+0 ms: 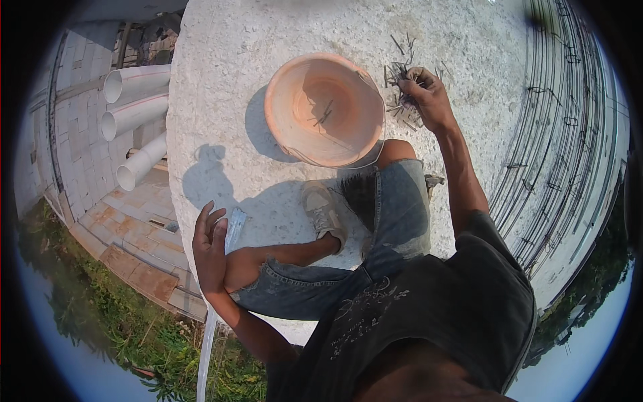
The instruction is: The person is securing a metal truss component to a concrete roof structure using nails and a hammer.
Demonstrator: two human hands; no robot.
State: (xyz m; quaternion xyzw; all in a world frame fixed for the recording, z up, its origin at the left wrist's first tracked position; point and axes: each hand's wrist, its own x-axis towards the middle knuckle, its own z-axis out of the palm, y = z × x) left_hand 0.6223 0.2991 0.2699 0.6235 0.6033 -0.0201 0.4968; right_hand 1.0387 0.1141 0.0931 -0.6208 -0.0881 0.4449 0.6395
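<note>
My right hand (426, 95) pinches short dark metal pieces at a loose pile (395, 75) of similar pieces on the rough concrete, just right of an orange-pink bucket (281, 100). The bucket has a thin handle, and a few dark pieces (323, 114) lie inside it. My left hand (209, 244) is beside my left knee, fingers apart and slightly curled, holding nothing, next to a long pale strip (236, 221) that runs past the slab's edge. My shoe (320, 208) rests on the slab below the bucket.
Bundled long steel bars (562, 134) with ties run along the right. At the left, three white pipes (137, 107) jut beside the slab edge above a lower paved level (124, 218), with green plants (134, 335) farther down. A small metal object (432, 181) sits right of my knee.
</note>
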